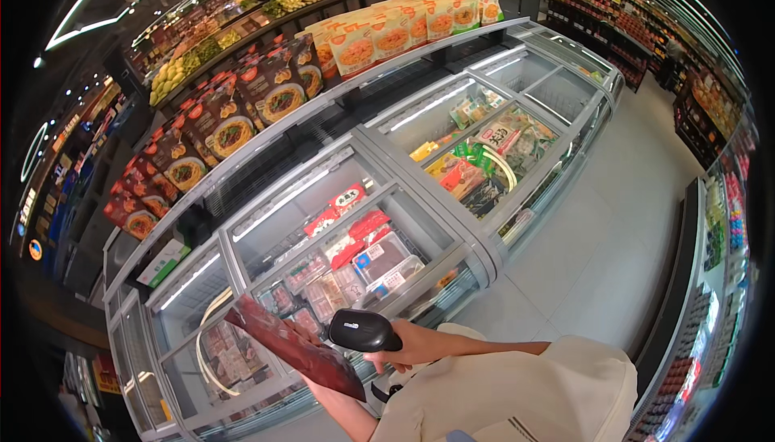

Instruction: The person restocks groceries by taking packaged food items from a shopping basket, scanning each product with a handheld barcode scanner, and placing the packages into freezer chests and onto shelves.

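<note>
My left hand (307,333) holds a flat, dark red sealed package (290,348), tilted over the edge of a chest freezer. The package covers most of that hand; a few fingers show past its upper edge. A black handheld barcode scanner (362,329) is in my right hand (418,346), its head turned toward the package and just apart from it. Beneath both hands is the glass-topped chest freezer (424,206). Through its glass I see trays of packed meat (336,290) and a plastic-lidded tray (384,260) with labels.
Dark pasta boxes (230,133) and pale food pouches (393,36) line the freezer's upper shelf. Frozen food bags (484,151) lie in the farther section. A tiled aisle (581,248) runs along the right, bordered by a stocked refrigerated shelf (708,321). Produce (181,72) stands behind.
</note>
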Available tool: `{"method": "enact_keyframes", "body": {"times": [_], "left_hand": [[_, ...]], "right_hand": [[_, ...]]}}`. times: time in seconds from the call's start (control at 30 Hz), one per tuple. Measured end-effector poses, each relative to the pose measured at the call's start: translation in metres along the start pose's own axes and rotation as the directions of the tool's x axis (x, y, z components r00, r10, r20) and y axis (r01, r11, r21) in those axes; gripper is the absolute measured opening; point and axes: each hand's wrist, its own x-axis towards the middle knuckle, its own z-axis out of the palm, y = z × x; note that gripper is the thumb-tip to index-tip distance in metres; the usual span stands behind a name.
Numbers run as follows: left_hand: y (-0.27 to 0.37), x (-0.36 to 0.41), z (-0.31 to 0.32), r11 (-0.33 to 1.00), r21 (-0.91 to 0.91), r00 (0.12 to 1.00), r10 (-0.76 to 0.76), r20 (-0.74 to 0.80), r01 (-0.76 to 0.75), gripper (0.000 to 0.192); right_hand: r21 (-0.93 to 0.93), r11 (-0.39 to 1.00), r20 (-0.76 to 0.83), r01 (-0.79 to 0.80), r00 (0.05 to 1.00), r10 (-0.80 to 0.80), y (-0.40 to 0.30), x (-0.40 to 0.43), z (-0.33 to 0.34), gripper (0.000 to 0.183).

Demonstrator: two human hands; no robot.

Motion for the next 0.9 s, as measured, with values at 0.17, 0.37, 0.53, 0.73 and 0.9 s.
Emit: {"method": "enact_keyframes", "body": {"times": [0.17,0.37,0.53,0.73,0.9], "left_hand": [[-0.042,0.045,-0.021,0.954,0.3,0.999,-0.001,0.034,-0.009,0.038],[-0.067,0.031,0.028,0.955,0.295,0.989,-0.035,0.145,-0.01,0.038],[-0.082,0.026,0.044,0.959,0.282,0.982,-0.034,0.187,-0.02,0.033],[-0.068,0.01,0.068,0.918,0.394,0.937,-0.165,0.308,0.032,0.038],[-0.075,-0.005,0.086,0.879,0.477,0.895,-0.236,0.38,0.029,0.039]], "right_hand": [[0.126,0.969,-0.324,0.214,0.932,-0.164,0.012,0.003,-0.013,0.049],[0.126,0.968,-0.47,0.218,0.872,-0.135,0.03,-0.008,-0.044,0.049],[-0.011,0.975,-0.664,0.222,0.728,-0.173,0.025,-0.015,-0.061,0.044],[-0.044,0.992,-0.73,0.122,0.674,-0.115,0.04,-0.025,-0.099,0.036],[-0.185,0.964,-0.802,0.191,0.537,-0.26,0.057,-0.028,-0.121,0.033]]}}
